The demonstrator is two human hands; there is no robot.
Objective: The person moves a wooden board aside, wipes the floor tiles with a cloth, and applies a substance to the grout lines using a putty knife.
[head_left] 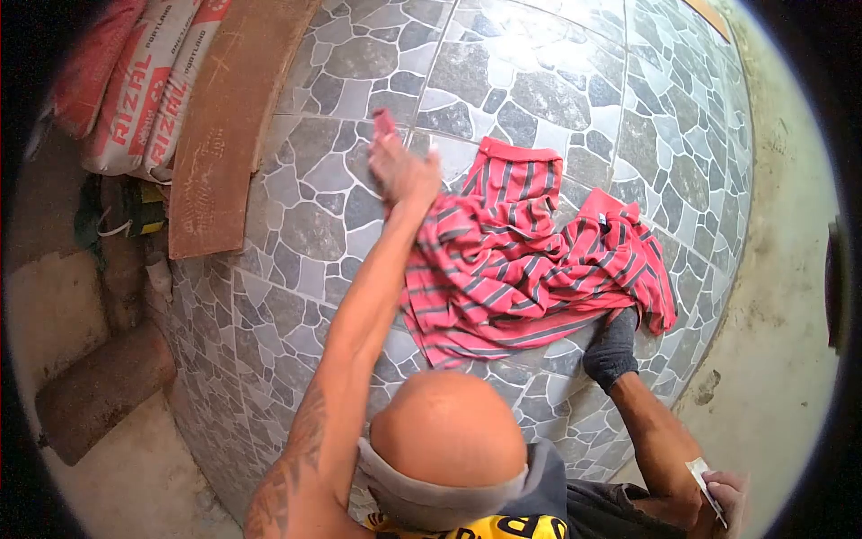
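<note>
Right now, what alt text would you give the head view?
A person leans over a red striped shirt lying on a stone-patterned tiled floor. Their left hand reaches to its upper left; the right hand, in a dark glove, rests on its lower edge.

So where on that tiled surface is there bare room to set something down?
Bare tiles lie beyond the striped shirt, and between the left hand and the wooden plank. It is crowded mid-surface, where the shirt spreads under the gloved right hand.
</note>
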